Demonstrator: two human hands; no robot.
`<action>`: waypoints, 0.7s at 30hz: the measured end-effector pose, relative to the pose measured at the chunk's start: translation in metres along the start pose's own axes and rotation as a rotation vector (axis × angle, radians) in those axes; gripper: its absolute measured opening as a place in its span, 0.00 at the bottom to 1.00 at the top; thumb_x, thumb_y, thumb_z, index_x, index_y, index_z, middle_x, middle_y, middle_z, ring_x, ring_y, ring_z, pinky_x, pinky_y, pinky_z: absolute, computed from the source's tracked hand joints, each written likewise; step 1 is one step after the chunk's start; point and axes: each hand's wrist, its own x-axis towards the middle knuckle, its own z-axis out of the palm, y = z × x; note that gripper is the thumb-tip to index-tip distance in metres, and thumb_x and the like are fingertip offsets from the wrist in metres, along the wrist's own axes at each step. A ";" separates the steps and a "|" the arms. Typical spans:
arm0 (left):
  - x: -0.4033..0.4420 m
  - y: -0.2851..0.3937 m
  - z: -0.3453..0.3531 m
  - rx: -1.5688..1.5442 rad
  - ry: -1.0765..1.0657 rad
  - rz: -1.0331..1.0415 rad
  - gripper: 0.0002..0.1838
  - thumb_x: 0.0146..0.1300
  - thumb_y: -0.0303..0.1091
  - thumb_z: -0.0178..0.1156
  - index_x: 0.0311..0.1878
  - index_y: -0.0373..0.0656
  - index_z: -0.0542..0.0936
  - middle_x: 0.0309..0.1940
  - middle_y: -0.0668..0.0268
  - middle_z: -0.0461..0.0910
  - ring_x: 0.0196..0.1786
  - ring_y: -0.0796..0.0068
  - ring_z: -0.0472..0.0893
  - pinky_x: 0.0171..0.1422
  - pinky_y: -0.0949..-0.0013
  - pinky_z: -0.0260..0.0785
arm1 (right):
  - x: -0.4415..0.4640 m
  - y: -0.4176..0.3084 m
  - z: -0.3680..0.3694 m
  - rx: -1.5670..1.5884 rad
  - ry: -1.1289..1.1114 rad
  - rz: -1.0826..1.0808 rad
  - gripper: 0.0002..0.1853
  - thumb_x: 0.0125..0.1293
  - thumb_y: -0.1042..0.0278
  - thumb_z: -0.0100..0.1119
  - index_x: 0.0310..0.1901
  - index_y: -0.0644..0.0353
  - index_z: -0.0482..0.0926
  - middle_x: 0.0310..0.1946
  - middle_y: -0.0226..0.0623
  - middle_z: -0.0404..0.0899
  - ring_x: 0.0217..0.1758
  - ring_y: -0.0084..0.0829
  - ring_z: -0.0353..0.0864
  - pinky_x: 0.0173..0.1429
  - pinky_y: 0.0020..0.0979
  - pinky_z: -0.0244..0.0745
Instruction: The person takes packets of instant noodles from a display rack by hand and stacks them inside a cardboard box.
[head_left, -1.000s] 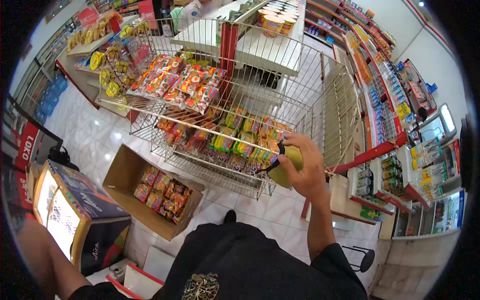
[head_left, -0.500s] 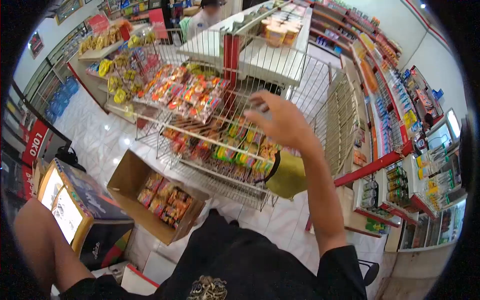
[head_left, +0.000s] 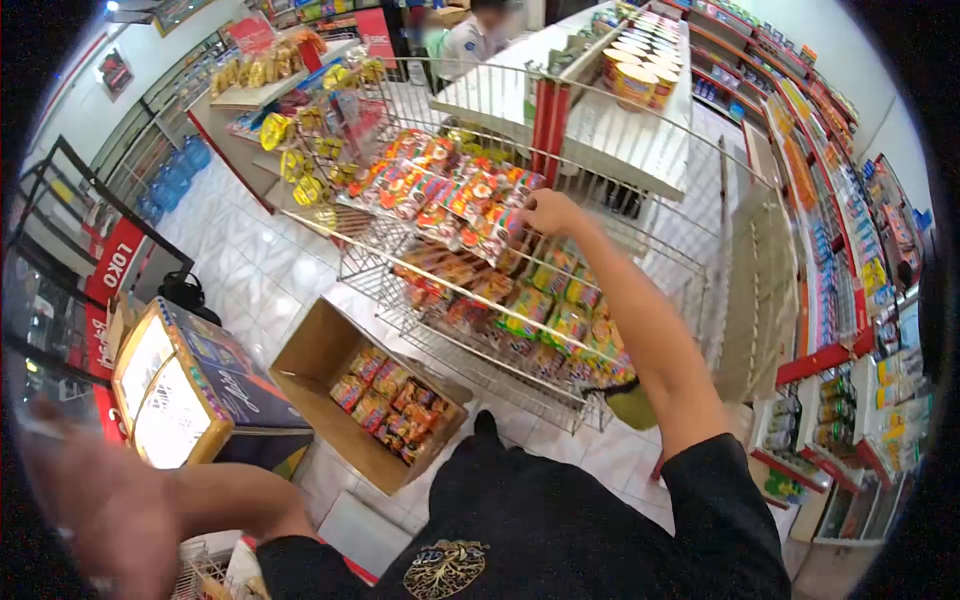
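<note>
Red and orange snack packets (head_left: 440, 190) lie in a pile on the top shelf of a wire rack (head_left: 470, 365). My right hand (head_left: 552, 213) is at the right end of this pile, its fingers closed at the edge of a packet; what they grip is too small to make out. Below lie green and yellow packets (head_left: 527, 310). A yellow-green cap (head_left: 633, 408) hangs at the rack's front right corner, partly behind my forearm. My left hand (head_left: 110, 500) is at the lower left, smeared by motion, near a lit display box (head_left: 165, 400).
An open cardboard box (head_left: 310, 345) with several packets stands on the floor before the rack. Behind the rack is a white counter (head_left: 620, 140) with stacked cups. A person (head_left: 468, 45) is at the back. Stocked shelves (head_left: 800, 190) line the right side.
My right hand has left the cap, which now hangs on the rack, and moved to the red packets. My left hand has come into view. The whole view has shifted.
</note>
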 end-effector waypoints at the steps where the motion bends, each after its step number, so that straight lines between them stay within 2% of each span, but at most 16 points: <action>1: 0.016 0.000 -0.002 -0.001 -0.003 -0.005 0.29 0.69 0.59 0.36 0.54 0.50 0.77 0.56 0.51 0.70 0.60 0.51 0.67 0.65 0.39 0.55 | 0.015 -0.007 0.003 0.025 0.005 0.077 0.34 0.60 0.36 0.58 0.54 0.61 0.75 0.49 0.47 0.80 0.52 0.44 0.80 0.52 0.42 0.74; 2: -0.007 -0.019 0.001 0.014 -0.058 -0.168 0.28 0.70 0.60 0.33 0.53 0.53 0.77 0.52 0.53 0.72 0.56 0.52 0.70 0.61 0.40 0.58 | 0.029 -0.014 0.006 0.035 0.009 0.066 0.34 0.60 0.36 0.58 0.54 0.61 0.75 0.49 0.47 0.80 0.52 0.44 0.80 0.52 0.42 0.74; 3: -0.034 -0.032 -0.015 -0.116 -0.065 -0.366 0.30 0.69 0.61 0.40 0.44 0.41 0.76 0.49 0.52 0.71 0.54 0.53 0.66 0.61 0.50 0.56 | 0.042 -0.019 0.011 0.069 0.093 0.124 0.36 0.59 0.35 0.57 0.56 0.62 0.74 0.53 0.49 0.77 0.55 0.45 0.78 0.55 0.44 0.74; 4: -0.048 -0.051 -0.006 0.065 -0.131 -0.374 0.29 0.72 0.57 0.36 0.44 0.39 0.74 0.45 0.51 0.73 0.49 0.54 0.71 0.57 0.50 0.61 | 0.047 -0.030 0.013 0.101 0.175 0.187 0.39 0.58 0.33 0.56 0.58 0.62 0.73 0.56 0.50 0.74 0.58 0.46 0.76 0.57 0.46 0.73; 6: -0.084 -0.070 -0.011 0.192 -0.102 -0.457 0.28 0.74 0.52 0.34 0.43 0.36 0.74 0.42 0.50 0.75 0.44 0.55 0.75 0.54 0.52 0.67 | 0.063 -0.041 0.023 0.133 0.254 0.253 0.42 0.58 0.31 0.56 0.60 0.63 0.72 0.60 0.52 0.72 0.61 0.47 0.74 0.60 0.48 0.72; 7: -0.093 -0.076 -0.015 0.187 -0.104 -0.454 0.28 0.74 0.52 0.34 0.43 0.36 0.74 0.42 0.50 0.75 0.44 0.55 0.75 0.54 0.52 0.67 | 0.077 -0.042 0.030 0.155 0.247 0.300 0.42 0.56 0.32 0.59 0.60 0.62 0.71 0.58 0.51 0.73 0.60 0.47 0.75 0.60 0.46 0.71; 9: -0.104 -0.085 -0.020 0.312 -0.179 -0.654 0.30 0.74 0.52 0.34 0.43 0.33 0.75 0.41 0.49 0.75 0.44 0.55 0.77 0.54 0.55 0.70 | 0.096 -0.044 0.043 0.193 0.227 0.396 0.43 0.52 0.34 0.64 0.61 0.60 0.68 0.56 0.50 0.74 0.57 0.47 0.76 0.62 0.44 0.71; 10: -0.106 -0.093 -0.021 0.307 -0.178 -0.658 0.30 0.74 0.52 0.34 0.43 0.33 0.75 0.41 0.49 0.75 0.44 0.55 0.77 0.54 0.55 0.70 | 0.098 -0.047 0.048 0.191 0.225 0.402 0.43 0.52 0.34 0.64 0.61 0.60 0.68 0.56 0.50 0.74 0.57 0.47 0.76 0.62 0.44 0.71; 13: -0.104 -0.125 -0.017 0.302 -0.226 -0.724 0.27 0.75 0.48 0.38 0.42 0.30 0.76 0.42 0.50 0.76 0.44 0.59 0.78 0.54 0.59 0.70 | 0.085 -0.063 0.054 0.048 0.433 0.476 0.43 0.50 0.43 0.72 0.62 0.60 0.66 0.52 0.52 0.74 0.55 0.49 0.76 0.61 0.47 0.72; 14: -0.103 -0.135 -0.013 0.290 -0.227 -0.727 0.27 0.75 0.48 0.38 0.42 0.30 0.76 0.42 0.50 0.76 0.44 0.59 0.78 0.54 0.59 0.70 | 0.086 -0.058 0.058 0.044 0.436 0.487 0.43 0.50 0.43 0.72 0.62 0.60 0.66 0.52 0.52 0.74 0.55 0.49 0.76 0.61 0.47 0.72; 17: -0.093 -0.179 0.010 0.309 -0.256 -0.847 0.22 0.73 0.44 0.46 0.42 0.31 0.77 0.40 0.54 0.78 0.45 0.65 0.79 0.54 0.65 0.70 | 0.093 -0.041 0.052 0.421 0.394 0.334 0.42 0.47 0.54 0.77 0.60 0.61 0.65 0.49 0.47 0.75 0.52 0.45 0.78 0.56 0.47 0.76; 18: -0.091 -0.196 0.017 0.289 -0.262 -0.841 0.22 0.73 0.44 0.46 0.42 0.31 0.77 0.40 0.54 0.78 0.45 0.65 0.79 0.54 0.65 0.70 | 0.094 -0.033 0.048 0.418 0.411 0.347 0.42 0.47 0.54 0.77 0.60 0.61 0.65 0.49 0.47 0.75 0.52 0.45 0.78 0.56 0.47 0.76; 21: -0.094 -0.259 0.042 0.244 -0.493 -1.066 0.17 0.69 0.42 0.54 0.44 0.34 0.78 0.38 0.61 0.80 0.44 0.71 0.80 0.51 0.69 0.70 | 0.080 -0.019 0.034 0.701 0.524 0.283 0.39 0.47 0.60 0.77 0.58 0.62 0.65 0.48 0.42 0.75 0.45 0.38 0.79 0.45 0.39 0.80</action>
